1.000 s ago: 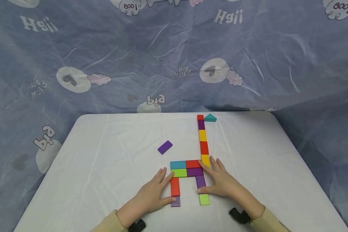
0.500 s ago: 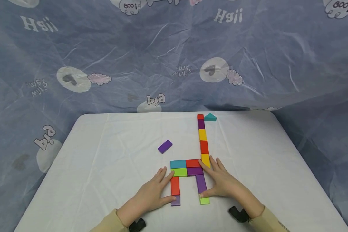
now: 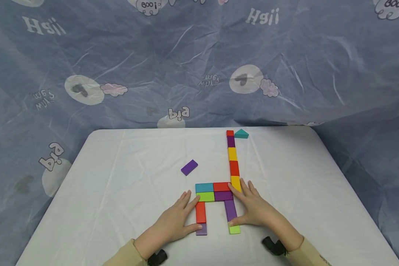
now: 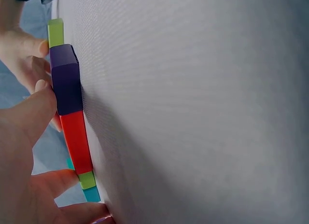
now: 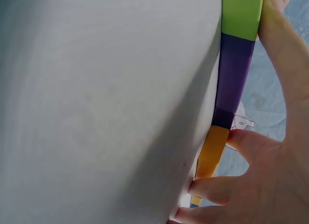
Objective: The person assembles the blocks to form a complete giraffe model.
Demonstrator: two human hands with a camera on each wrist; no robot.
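Flat coloured blocks lie end to end and side by side in a figure with two legs and a long upright. My left hand [image 3: 173,223] has its fingers spread along the left leg. Its thumb rests on the lavender block [image 3: 203,231], its index fingertip on a light green block [image 3: 206,197] above the red block [image 3: 201,212]. On the other side, my right hand [image 3: 257,210] is spread too. Its thumb touches the lower light green block [image 3: 234,230] where that meets the purple block [image 3: 230,210]; its index fingertip is at the corner of the red block [image 3: 221,186], beside the yellow block [image 3: 235,183].
A loose purple block [image 3: 189,167] lies left of the upright. At the table's far edge, a teal triangular block [image 3: 241,134] sits beside the small red block [image 3: 230,133]. A blue patterned cloth [image 3: 186,62] hangs behind the white table [image 3: 126,177].
My right thumb has slid slightly down and right, from the purple block's end onto the light green block below. My left hand and the other blocks stay put.
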